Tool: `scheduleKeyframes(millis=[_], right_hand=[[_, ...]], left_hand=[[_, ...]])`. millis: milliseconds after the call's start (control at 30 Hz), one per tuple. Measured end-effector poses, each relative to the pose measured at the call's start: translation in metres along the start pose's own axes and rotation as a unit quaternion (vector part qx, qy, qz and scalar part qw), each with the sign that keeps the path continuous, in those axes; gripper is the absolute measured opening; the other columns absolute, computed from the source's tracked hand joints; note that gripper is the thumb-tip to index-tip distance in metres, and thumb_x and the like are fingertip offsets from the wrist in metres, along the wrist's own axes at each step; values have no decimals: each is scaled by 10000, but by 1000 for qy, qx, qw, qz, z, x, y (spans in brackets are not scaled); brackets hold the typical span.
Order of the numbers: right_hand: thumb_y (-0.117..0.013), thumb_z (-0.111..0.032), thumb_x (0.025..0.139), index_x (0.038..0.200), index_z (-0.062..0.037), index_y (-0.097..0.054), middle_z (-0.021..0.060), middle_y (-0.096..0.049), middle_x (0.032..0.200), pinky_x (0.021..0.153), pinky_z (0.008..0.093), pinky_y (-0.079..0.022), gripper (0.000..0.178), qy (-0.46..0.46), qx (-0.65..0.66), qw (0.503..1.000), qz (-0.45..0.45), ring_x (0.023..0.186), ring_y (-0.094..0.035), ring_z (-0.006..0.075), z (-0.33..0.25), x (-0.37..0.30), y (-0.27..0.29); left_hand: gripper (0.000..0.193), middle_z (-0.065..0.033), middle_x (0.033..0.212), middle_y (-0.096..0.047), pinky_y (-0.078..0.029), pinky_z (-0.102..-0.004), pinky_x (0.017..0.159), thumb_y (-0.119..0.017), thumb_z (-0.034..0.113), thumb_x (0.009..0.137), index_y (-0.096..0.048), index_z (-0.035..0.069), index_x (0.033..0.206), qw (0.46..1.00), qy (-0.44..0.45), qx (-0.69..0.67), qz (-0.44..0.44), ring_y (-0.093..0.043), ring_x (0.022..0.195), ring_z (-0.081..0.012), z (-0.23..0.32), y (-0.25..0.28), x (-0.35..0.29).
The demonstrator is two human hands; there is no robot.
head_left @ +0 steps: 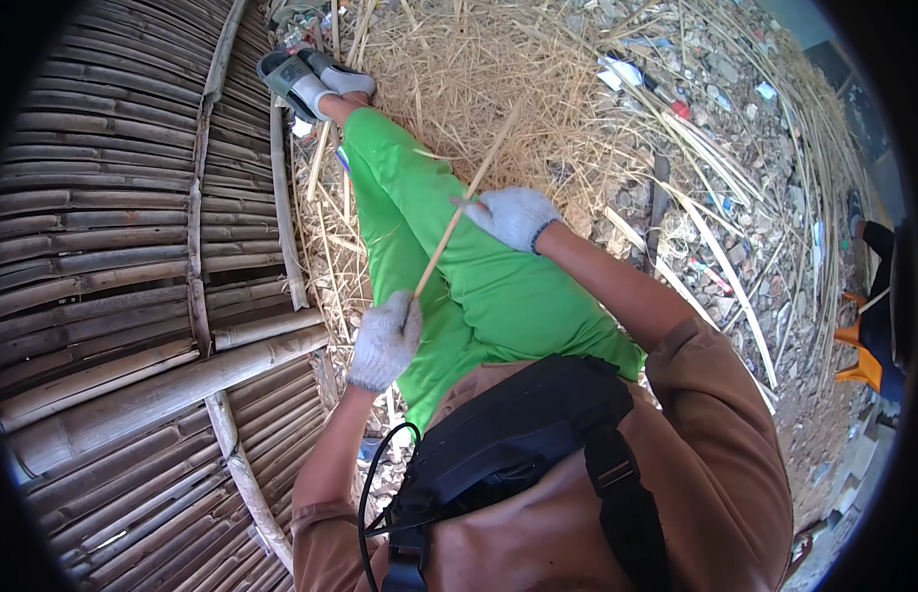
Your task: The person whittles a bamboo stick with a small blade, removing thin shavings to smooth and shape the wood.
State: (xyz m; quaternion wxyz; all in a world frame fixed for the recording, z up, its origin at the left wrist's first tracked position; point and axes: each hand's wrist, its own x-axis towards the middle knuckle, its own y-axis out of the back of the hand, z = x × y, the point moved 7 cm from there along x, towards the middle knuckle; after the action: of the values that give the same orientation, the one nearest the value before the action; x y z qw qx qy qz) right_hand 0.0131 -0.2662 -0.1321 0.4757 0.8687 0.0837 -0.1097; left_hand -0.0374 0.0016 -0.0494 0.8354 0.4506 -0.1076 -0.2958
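My left hand (385,340), in a white knit glove, is closed round the lower end of a thin bamboo strip (445,243). The strip slants up and away to the right, over the green trousers on my legs. My right hand (518,217), gloved the same way, is closed beside the strip's middle. A small thin greyish piece (460,201) shows at its fingertips and crosses the strip; its kind is too small to tell.
A slatted bamboo platform (104,257) fills the left side. Straw-like shavings (479,59) cover the ground ahead. Long bamboo strips (721,252) and litter lie on rubble to the right. At the far right edge, another person's dark-clothed leg (879,257) shows near an orange chair (859,355).
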Motion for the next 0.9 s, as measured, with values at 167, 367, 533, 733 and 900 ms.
scheduleKeyframes(millis=[167, 367, 533, 733, 900], right_hand=[[-360, -668, 1132, 1047, -61, -784, 265, -801, 1023, 905, 599, -606, 745, -7, 4, 1000, 5, 971, -777, 469, 15, 3, -6], [-364, -691, 1128, 1025, -57, -779, 261, -800, 1029, 907, 597, -606, 764, -3, -10, 1000, 9, 985, -776, 463, -4, -3, 7], [-325, -721, 1128, 986, -58, -790, 259, -801, 1001, 902, 600, -612, 822, 10, -14, 1000, 7, 955, -780, 461, 2, -1, -1], [-296, -739, 1127, 1006, -59, -815, 270, -801, 1023, 913, 598, -611, 864, 1, -19, 1000, -22, 966, -782, 463, -9, -1, 5], [-307, -731, 1126, 1022, -51, -811, 275, -799, 1056, 938, 594, -605, 852, -6, 9, 1000, -9, 1003, -776, 472, -2, -1, -1]], left_hand=[[89, -247, 788, -654, -545, -541, 635, -653, 89, 1070, -627, 16, 1027, 997, 26, 67, 15, -697, 711, -452, -1, 27, -89], [32, -232, 807, -639, -547, -553, 657, -642, 52, 1041, -624, 31, 1055, 991, 52, 122, -3, -698, 753, -455, 0, 47, -137], [108, -280, 807, -646, -542, -534, 645, -627, 111, 1091, -641, 5, 1076, 995, 98, -37, 1, -684, 723, -486, -7, 19, -85], [172, -283, 762, -637, -528, -554, 627, -613, 160, 1109, -624, 3, 1041, 1000, -9, 0, 8, -676, 699, -491, -7, -8, 17], [173, -271, 730, -632, -540, -537, 612, -619, 154, 1104, -613, 3, 1019, 999, -29, 23, 10, -693, 680, -465, -5, -4, 13]])
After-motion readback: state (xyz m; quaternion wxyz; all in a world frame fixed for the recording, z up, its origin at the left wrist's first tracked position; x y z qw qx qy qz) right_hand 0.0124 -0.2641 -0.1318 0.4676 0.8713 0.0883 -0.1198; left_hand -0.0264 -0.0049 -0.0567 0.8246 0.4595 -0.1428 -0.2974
